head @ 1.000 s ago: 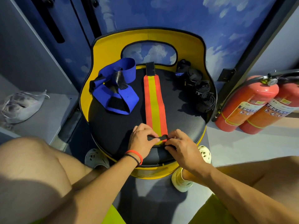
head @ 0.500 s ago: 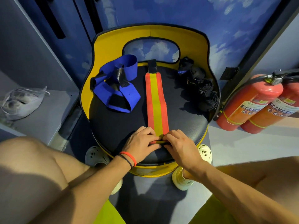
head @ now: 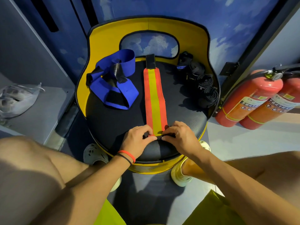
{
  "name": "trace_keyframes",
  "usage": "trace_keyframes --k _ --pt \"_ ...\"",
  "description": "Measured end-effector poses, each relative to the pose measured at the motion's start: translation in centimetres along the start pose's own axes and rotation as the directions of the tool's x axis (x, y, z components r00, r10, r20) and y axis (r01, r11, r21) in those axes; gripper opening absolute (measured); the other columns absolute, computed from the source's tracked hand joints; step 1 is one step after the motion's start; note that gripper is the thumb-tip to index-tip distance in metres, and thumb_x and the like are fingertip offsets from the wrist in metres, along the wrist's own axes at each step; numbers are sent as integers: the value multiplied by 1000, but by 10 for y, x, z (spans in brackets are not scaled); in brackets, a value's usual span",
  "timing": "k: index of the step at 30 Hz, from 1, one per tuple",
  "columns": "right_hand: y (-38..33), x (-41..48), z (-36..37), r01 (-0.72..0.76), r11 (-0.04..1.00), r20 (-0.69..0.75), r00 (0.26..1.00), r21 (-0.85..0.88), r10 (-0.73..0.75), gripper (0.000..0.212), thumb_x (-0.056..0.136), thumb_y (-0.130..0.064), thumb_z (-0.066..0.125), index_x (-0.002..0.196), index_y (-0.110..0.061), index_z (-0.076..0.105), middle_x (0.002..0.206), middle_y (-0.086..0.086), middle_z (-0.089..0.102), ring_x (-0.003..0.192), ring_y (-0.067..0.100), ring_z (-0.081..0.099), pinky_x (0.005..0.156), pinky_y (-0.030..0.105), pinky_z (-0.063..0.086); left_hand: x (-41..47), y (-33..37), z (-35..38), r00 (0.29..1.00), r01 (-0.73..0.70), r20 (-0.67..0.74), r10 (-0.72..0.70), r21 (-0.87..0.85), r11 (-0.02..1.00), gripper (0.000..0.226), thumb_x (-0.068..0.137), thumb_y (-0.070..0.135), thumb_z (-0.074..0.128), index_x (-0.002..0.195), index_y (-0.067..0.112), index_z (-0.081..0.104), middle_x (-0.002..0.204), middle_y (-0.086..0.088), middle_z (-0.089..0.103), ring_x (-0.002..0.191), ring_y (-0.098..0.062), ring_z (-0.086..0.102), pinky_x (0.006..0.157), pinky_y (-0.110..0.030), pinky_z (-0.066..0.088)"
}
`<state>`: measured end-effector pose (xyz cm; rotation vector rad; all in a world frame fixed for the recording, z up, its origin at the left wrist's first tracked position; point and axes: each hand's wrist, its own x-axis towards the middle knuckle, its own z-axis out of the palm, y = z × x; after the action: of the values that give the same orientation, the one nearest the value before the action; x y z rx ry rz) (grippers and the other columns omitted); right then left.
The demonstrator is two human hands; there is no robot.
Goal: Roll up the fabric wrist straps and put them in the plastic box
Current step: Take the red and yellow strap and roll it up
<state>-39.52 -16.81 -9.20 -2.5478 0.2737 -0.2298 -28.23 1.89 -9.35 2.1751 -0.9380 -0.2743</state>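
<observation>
An orange strap with a yellow middle stripe (head: 155, 98) lies flat and straight along the black round seat (head: 113, 124), its black end tab pointing at the yellow backrest. My left hand (head: 138, 141) and my right hand (head: 179, 137) pinch its near end, which is curled into a small tight roll between my fingertips. A loose blue strap (head: 113, 78) lies crumpled on the seat's left. Several black rolled straps (head: 203, 85) sit along the right rim. No plastic box is in view.
The seat has a yellow backrest (head: 103, 39) with a cut-out. Two red fire extinguishers (head: 253, 98) stand on the floor at right. A grey shelf at left holds a plastic bag (head: 16, 98). My knees and pale shoes flank the seat.
The roll at the strap's near end has grown a little as both hands turned it forward. The camera tipped slightly, so the seat sits lower in view.
</observation>
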Motion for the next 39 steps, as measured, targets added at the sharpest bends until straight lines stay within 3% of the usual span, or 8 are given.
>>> trace_keyframes --k 5,12,17,21,26,31,36,39 --pt "5 5 4 35 999 -30 999 30 -34 17 93 -27 72 107 -20 80 92 -2 61 88 16 52 75 26 39 11 1 1 988 152 20 -151 -146 978 20 80 31 81 73 23 64 78 11 65 78 -8 60 75 -39 52" --pt "4 0 10 94 995 -107 990 -21 -96 10 99 -30 63 106 -24 68 102 -6 51 94 18 50 74 36 49 4 -5 19 988 89 -144 -61 196 977 26 91 51 61 79 28 55 85 15 55 105 -11 44 90 -37 28" --pt "7 -4 9 262 926 -85 952 -270 -294 24 104 -28 54 118 -17 71 112 0 62 90 23 52 71 38 48 14 -7 23 977 156 -179 -118 219 963 22 90 48 63 79 29 58 100 12 47 104 -14 42 94 -40 31" --pt "13 -4 8 233 929 -21 968 -289 -249 41 98 -45 62 129 -19 68 124 -2 60 107 22 55 81 38 51 22 -7 18 970 184 -191 -152 163 969 23 86 47 71 77 30 60 105 14 47 103 -11 41 91 -35 28" --pt "9 4 9 217 909 -49 967 -357 -250 33 99 -38 62 123 -17 72 115 -2 63 102 24 56 80 37 50 24 0 11 987 -16 -149 51 232 973 22 90 39 68 78 24 56 81 13 57 89 -13 50 81 -38 41" --pt "8 9 8 191 915 -61 972 -355 -227 37 101 -42 51 119 -18 75 104 -2 67 90 24 58 77 39 50 24 -5 -2 956 -255 -5 293 477 841 28 94 48 56 84 22 60 81 7 60 84 -17 57 78 -35 44" --pt "2 7 4 85 977 -104 989 -195 -107 18 96 -37 66 107 -23 68 85 -4 59 80 21 51 63 32 42 13 -4 -6 990 -131 0 140 338 932 20 87 40 73 100 26 69 96 9 64 88 -16 62 84 -35 42" --pt "4 5 1 33 993 -84 996 -112 -42 15 95 -40 67 100 -26 67 84 -6 60 82 18 51 65 32 43 9 3 -4 998 39 -52 -35 87 995 16 85 35 77 98 25 73 95 9 66 86 -15 63 82 -35 49"
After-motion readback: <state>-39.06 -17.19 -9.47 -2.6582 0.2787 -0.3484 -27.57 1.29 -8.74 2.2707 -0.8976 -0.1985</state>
